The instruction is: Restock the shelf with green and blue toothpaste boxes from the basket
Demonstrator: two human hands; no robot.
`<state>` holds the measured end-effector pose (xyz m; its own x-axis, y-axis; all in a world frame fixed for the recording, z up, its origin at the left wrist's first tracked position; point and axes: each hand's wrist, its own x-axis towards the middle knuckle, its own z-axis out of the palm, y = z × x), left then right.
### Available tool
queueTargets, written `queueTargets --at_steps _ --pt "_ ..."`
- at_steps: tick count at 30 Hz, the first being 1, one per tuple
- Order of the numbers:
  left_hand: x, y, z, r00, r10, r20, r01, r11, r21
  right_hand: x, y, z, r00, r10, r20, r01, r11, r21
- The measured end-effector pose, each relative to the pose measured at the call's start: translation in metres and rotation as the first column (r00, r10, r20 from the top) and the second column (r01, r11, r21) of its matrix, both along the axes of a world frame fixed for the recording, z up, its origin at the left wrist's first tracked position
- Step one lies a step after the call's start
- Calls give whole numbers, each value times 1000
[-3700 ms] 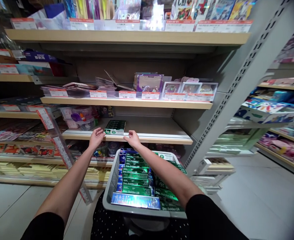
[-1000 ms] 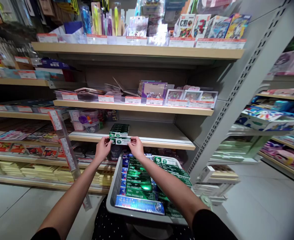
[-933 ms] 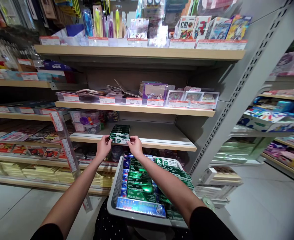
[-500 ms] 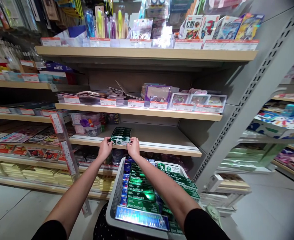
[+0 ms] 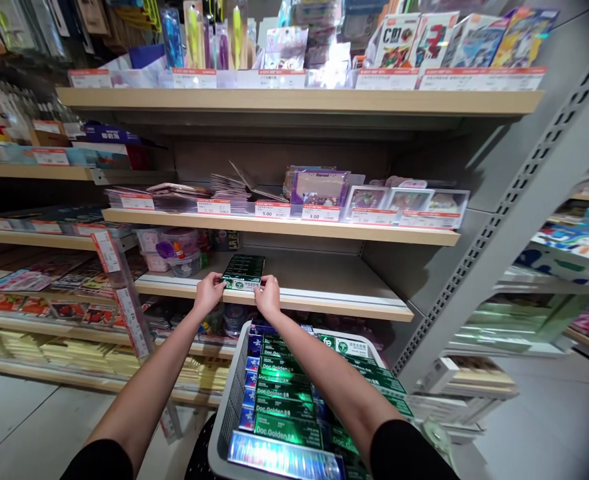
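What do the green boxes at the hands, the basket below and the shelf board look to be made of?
Green boxes: likely glossy printed cardboard; sharp folded edges, shiny faces. Basket: grey moulded plastic, judging by its slotted wall and rounded matte rim. Shelf board: grey, possibly painted metal, with a light wood-look front edge; uncertain. Left hand and right hand grip the front box's ends.

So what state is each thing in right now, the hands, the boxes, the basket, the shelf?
Left hand: gripping the left end of the green boxes.
Right hand: gripping their right end.
Stack of green boxes: lying flat at the shelf's front edge.
Basket: full of green and blue Doc.Golden boxes.
Shelf: mostly bare to the right of the stack.
Plastic tubs: lidded, left of the stack.
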<state>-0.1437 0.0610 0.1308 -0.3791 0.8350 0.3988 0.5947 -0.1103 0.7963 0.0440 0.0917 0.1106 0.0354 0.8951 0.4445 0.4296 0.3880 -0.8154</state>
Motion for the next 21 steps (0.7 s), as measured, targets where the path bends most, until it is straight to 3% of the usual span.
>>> queueTargets --at_steps 4,12,21 --pt "-3 5 0 996 -35 77 33 999 19 -2 7 -4 1000 -14 3 14 1000 -6" --pt "-10 16 -22 975 -121 186 106 991 86 -3 7 -5 1000 -22 -14 22 1000 1" --pt "-13 20 -27 954 -120 275 107 992 64 -2 -2 -2 1000 -30 -4 30 1000 -2"
